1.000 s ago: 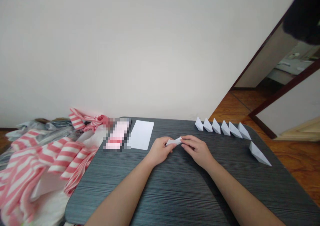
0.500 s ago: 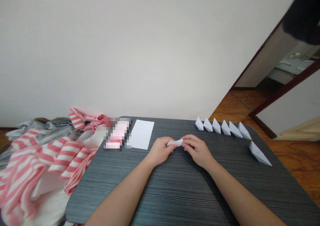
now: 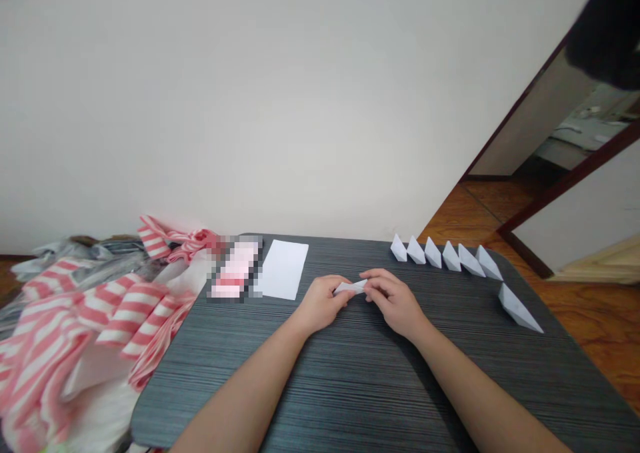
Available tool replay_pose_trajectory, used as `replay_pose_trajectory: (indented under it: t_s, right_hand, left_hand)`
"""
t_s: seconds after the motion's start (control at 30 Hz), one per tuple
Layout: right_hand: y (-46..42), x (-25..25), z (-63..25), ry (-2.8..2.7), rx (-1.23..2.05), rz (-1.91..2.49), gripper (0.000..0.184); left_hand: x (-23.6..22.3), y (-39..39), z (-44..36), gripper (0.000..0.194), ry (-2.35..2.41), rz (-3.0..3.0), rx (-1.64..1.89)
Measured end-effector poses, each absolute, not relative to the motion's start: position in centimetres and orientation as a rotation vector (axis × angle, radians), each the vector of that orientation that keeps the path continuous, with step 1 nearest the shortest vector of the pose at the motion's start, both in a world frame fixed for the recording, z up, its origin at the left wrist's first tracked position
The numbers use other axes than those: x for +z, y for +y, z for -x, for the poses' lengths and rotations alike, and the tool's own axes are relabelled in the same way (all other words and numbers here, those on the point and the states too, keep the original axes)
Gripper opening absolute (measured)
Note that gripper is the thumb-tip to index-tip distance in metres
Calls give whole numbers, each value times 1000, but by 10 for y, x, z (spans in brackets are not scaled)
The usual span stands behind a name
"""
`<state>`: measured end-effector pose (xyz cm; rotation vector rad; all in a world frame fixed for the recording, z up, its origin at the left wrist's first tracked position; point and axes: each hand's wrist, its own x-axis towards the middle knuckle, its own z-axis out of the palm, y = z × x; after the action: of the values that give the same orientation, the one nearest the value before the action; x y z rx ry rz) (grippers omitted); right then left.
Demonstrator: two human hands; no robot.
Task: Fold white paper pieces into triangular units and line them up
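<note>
From my station I see the folded paper (image 3: pixel 351 287) over the bench (image 3: pixel 360 386); its ends are pinched by the left hand (image 3: pixel 323 304) and the right hand (image 3: pixel 397 304); I'd hold it lightly, line up the edges, then press each crease firmly.

Head-worn, the one camera looked forward and down over the nearby bench (image 3: pixel 350 386). It faced a pale wall (image 3: pixel 250 106) beyond.
</note>
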<state>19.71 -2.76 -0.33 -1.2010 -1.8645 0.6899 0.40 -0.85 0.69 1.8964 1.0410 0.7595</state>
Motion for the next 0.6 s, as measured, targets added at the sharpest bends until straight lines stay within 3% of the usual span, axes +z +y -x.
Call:
replay_pose_trajectory:
  t_s: [0.6]
  right_hand:
    - [-27,-9,-196,-1886,749,1367,14]
  left_hand:
    - [2,-9,-5,25,1060,-1792,745]
